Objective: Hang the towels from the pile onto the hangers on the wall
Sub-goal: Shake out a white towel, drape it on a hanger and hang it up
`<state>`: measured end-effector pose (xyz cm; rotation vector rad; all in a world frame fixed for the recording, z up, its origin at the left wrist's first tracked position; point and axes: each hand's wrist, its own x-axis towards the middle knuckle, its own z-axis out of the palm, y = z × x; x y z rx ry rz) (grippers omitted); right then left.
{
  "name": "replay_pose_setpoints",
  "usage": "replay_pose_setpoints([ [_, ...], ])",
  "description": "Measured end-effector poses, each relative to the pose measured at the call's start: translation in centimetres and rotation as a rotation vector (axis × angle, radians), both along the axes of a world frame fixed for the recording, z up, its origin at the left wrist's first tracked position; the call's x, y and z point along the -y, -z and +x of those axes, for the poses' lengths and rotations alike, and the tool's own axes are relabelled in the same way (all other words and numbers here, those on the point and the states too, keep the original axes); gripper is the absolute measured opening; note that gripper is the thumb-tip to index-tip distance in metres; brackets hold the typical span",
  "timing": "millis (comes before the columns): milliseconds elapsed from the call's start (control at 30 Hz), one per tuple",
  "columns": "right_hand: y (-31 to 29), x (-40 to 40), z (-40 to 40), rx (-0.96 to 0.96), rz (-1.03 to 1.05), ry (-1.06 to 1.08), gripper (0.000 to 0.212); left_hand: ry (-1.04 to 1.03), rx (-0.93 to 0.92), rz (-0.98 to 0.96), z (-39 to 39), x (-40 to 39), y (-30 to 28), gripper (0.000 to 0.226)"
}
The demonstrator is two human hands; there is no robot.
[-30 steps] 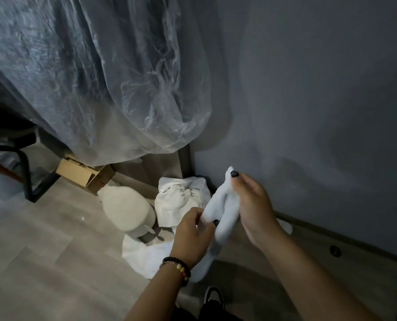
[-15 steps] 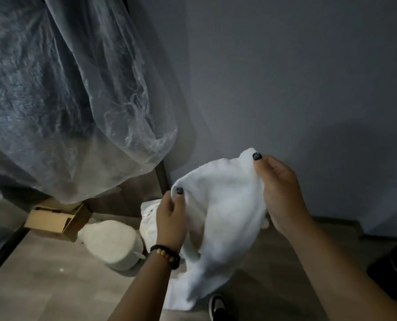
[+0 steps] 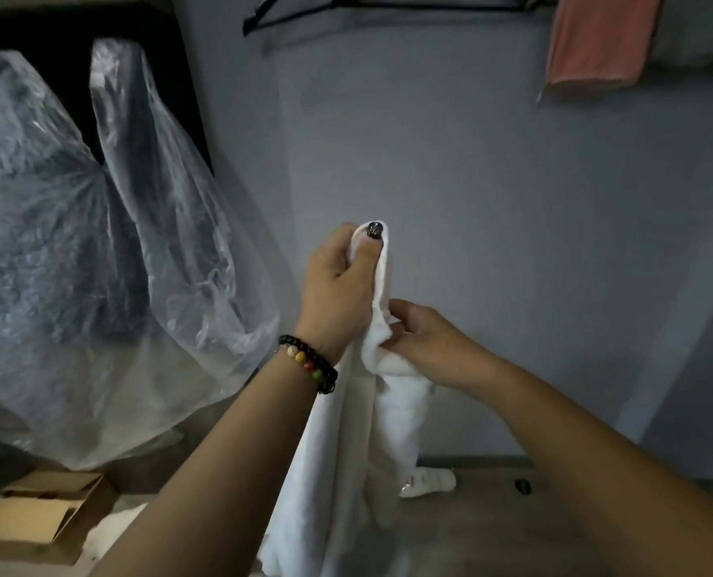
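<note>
Floor [image 3: 492,530], grey wood-look boards.
Open cardboard box [image 3: 38,518] at left, white cloth [image 3: 109,530] beside it; small white object [image 3: 429,483] near the wall.

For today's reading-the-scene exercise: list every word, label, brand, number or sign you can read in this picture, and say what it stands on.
None can be read. The white towel, the pink towel, the black hangers, the clear plastic cover and the wall show no lettering. The cardboard box is too dim to show any print. The thumbnail on the left hand bears a pattern, not text.
</note>
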<state>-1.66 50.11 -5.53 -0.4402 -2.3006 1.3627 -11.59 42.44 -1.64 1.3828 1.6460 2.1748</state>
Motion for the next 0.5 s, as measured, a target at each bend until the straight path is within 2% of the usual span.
replay_pose_setpoints([
  [133,-2.8,-2.3,2.3,-0.121,0.140,0.125,0.020,0.021,-0.026,0.085,3.1,-2.0,-2.7,0.028],
  [267,-5.2,-5.1,5.4,-0.245,0.081,0.199,0.025,0.058,-0.003,0.146,5.1,-4.4,-2.6,0.021],
  [333,-6.6,-6.7,7.1,-0.292,0.025,0.225,0.024,0.134,0.016,0.101,5.8,-5.5,-1.3,0.027],
  [400,-8.2,-8.5,8.6,-0.341,0.016,0.244,0.033,0.177,-0.008,0.021,6.0,-6.4,0.2,0.034],
  [500,-10.8,-11.0,10.6,-0.422,0.017,0.304,0.043,0.282,-0.086,-0.135,6.7,-7.2,2.2,0.031],
])
